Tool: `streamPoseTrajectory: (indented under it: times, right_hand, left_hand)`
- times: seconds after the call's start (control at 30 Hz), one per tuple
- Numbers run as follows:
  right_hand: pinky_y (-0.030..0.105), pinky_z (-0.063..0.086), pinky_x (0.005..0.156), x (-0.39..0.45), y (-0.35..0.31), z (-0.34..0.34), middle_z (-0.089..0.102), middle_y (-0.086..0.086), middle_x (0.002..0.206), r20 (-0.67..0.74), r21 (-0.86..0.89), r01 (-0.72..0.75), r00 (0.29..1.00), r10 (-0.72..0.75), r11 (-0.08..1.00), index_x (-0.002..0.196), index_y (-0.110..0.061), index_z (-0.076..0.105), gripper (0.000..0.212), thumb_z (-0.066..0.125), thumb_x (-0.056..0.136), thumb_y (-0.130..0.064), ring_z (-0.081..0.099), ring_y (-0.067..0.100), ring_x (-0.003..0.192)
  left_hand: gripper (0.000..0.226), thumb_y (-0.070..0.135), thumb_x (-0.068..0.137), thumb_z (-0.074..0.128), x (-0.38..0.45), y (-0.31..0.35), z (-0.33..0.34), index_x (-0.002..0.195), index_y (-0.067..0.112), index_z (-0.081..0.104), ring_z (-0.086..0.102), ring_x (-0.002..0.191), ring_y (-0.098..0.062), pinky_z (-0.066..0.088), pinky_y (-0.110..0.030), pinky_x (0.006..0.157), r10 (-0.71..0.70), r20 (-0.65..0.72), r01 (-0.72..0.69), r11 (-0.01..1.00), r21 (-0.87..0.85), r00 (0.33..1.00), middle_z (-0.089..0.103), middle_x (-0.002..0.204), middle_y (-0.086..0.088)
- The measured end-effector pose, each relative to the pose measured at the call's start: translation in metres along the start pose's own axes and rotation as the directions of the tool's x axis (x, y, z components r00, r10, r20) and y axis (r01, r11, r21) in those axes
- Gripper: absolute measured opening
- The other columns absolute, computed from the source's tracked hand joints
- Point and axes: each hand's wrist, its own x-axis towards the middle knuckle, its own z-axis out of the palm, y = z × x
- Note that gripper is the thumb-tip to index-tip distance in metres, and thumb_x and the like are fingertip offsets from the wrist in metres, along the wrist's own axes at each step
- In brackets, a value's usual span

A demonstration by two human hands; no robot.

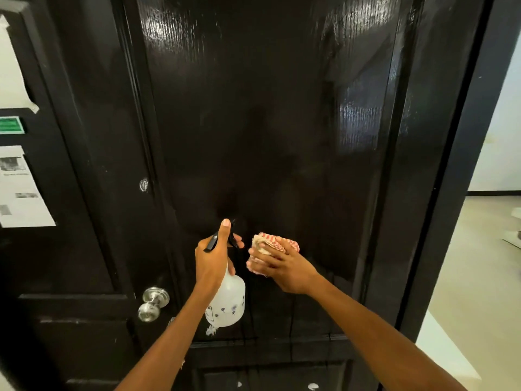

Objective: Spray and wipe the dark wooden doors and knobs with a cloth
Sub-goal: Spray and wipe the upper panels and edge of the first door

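Observation:
A glossy dark wooden door point(267, 122) fills the view, its panel streaked with wet shine. My left hand point(212, 261) grips a white spray bottle point(228, 303) by its black trigger head, thumb up, nozzle toward the door. Just to the right, my right hand point(284, 268) presses a folded red-and-white checked cloth point(272, 245) flat against the door panel. A silver round knob point(152, 303) sits at the lower left, below and left of the bottle. A small keyhole plate point(143, 184) is higher on the door's left stile.
Papers point(19, 187) and a green sign point(11, 125) are taped to the dark surface at far left. The black door frame point(451, 193) runs down the right side. Beyond it lie a pale floor point(479, 263) and a white wall.

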Motion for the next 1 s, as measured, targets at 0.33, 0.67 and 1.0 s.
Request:
streamPoseTrajectory:
  times: [0.33,0.67,1.0]
  right_hand:
    - [0.061,0.009,0.123,0.034,0.113,-0.086,0.016,0.009,0.168,-0.392,0.176,-0.79,0.492,0.777,0.588,0.161,-0.024,0.021,0.066,0.047,0.104,-0.045,0.012,0.039,0.154]
    - [0.069,0.016,0.117,0.081,0.018,-0.044,0.02,0.006,0.168,-0.188,0.021,-0.191,0.963,0.191,0.981,0.159,-0.029,0.029,0.064,0.054,0.1,-0.037,0.008,0.034,0.156]
    - [0.065,0.013,0.121,-0.024,0.064,-0.032,0.022,0.018,0.165,-0.314,0.304,-0.858,0.319,0.894,0.413,0.162,-0.018,0.019,0.07,0.045,0.103,-0.046,0.015,0.044,0.152]
  left_hand:
    - [0.063,0.061,0.099,0.048,0.002,0.011,-0.009,0.088,0.006,0.075,0.05,0.035,-0.024,0.052,-0.041,0.05,0.004,-0.004,-0.004,1.0,0.008,1.0,0.079,0.088,-0.01]
    - [0.07,0.065,0.097,0.05,0.01,0.014,-0.013,0.085,0.0,0.073,0.051,0.038,-0.025,0.048,-0.038,0.051,0.072,-0.07,-0.074,0.997,-0.026,0.995,0.07,0.072,-0.022]
    - [0.063,0.058,0.099,0.049,0.01,0.0,-0.027,0.085,0.002,0.073,0.05,0.037,-0.023,0.046,-0.032,0.045,0.057,-0.075,-0.059,0.998,-0.026,0.996,0.078,0.088,-0.009]
